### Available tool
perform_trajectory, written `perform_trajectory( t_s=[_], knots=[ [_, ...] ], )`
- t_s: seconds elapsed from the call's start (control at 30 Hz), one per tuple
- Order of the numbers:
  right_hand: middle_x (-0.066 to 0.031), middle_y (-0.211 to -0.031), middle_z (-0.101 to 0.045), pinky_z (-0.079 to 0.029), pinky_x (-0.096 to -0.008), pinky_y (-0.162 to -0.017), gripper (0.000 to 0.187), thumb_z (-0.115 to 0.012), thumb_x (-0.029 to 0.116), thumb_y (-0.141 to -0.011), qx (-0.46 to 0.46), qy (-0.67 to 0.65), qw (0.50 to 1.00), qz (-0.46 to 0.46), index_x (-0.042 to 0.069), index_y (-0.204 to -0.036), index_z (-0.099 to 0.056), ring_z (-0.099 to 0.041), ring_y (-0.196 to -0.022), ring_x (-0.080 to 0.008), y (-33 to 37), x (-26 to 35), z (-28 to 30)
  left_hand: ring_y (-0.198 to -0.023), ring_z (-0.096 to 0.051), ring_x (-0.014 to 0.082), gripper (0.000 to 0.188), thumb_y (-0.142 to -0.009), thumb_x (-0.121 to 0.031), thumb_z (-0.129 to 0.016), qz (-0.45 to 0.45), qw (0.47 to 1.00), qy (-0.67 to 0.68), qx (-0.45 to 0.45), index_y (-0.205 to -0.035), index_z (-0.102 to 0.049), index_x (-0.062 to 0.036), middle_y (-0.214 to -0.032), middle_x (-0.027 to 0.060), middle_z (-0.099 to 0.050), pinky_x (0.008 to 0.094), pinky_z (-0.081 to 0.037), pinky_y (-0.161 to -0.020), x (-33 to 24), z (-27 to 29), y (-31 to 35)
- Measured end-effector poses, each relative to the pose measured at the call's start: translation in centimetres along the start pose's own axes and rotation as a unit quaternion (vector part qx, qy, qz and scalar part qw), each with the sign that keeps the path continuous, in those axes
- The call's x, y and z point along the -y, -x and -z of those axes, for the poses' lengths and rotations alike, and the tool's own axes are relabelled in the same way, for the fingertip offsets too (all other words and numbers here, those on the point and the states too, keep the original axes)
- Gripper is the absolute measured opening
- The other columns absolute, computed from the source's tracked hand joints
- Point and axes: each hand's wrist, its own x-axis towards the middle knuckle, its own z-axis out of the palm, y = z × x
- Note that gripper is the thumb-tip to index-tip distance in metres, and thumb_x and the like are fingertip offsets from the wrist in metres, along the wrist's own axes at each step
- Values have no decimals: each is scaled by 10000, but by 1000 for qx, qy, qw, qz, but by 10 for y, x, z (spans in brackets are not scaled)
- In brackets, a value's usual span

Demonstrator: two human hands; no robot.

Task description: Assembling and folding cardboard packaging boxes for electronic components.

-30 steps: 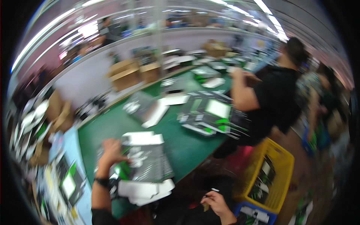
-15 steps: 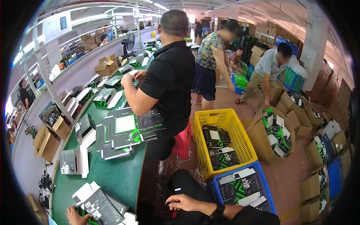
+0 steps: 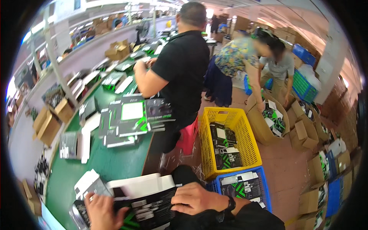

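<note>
A flattened black-and-green box (image 3: 153, 207) with white flaps lies across the near table edge and my lap. My left hand (image 3: 102, 210) grips its left part, thumb and fingers on the printed face. The curled fingers of my right hand (image 3: 197, 197) hold its right edge. Another folded box (image 3: 92, 184) with a white flap lies on the green table just beyond my left hand. A stack of flat boxes (image 3: 132, 117) sits farther up the table, and an opened box (image 3: 73, 145) stands at its left side.
At the right, a blue crate (image 3: 264, 184) and a yellow crate (image 3: 245, 153) hold folded boxes. A co-worker in black (image 3: 184, 65) sits on a red stool (image 3: 188, 136) ahead. Two other people bend near a big carton (image 3: 255, 126); more open cartons (image 3: 306, 132) stand around it.
My right hand has moved from over my lap onto the box's right edge. The box has come rightward between both hands. The person in the floral top now bends with an arm in the big carton.
</note>
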Motion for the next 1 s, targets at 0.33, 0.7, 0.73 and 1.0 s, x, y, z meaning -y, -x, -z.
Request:
perform_trajectory(
  t_s=[0.33,0.7,0.73,1.0],
  knots=[
    [15,-792,-582,-445,-309,-507,173,-794,122,-729,90,236,965,77,129,-864,-685,-577,-630,-163,-40,-11,34,-816,-591,264,381,-763,-404,-812,-163,967,180,70,-853,-630,-82,-758,40,-584,458,-426,-924,-63,-49,-62],
    [22,-708,-487,-414,-286,-481,183,-806,187,-749,142,260,947,127,137,-830,-650,-531,-590,-140,-44,-26,31,-827,-591,262,355,-764,-373,-810,-171,943,274,78,-853,-649,-70,-763,45,-623,451,-410,-972,-52,-62,-65],
    [23,-696,-471,-410,-285,-478,195,-812,213,-758,148,255,946,132,141,-814,-640,-524,-585,-138,-44,-27,32,-844,-603,265,359,-774,-379,-798,-179,938,281,95,-867,-658,-62,-774,52,-644,451,-408,-969,-52,-61,-67],
    [9,-713,-497,-454,-317,-490,316,-741,375,-847,212,238,937,144,153,-737,-545,-570,-628,-165,-42,-37,34,-788,-558,270,362,-694,-346,-855,-186,937,288,66,-759,-609,-89,-712,42,-576,432,-395,-925,-62,-61,-79]
  ],
)
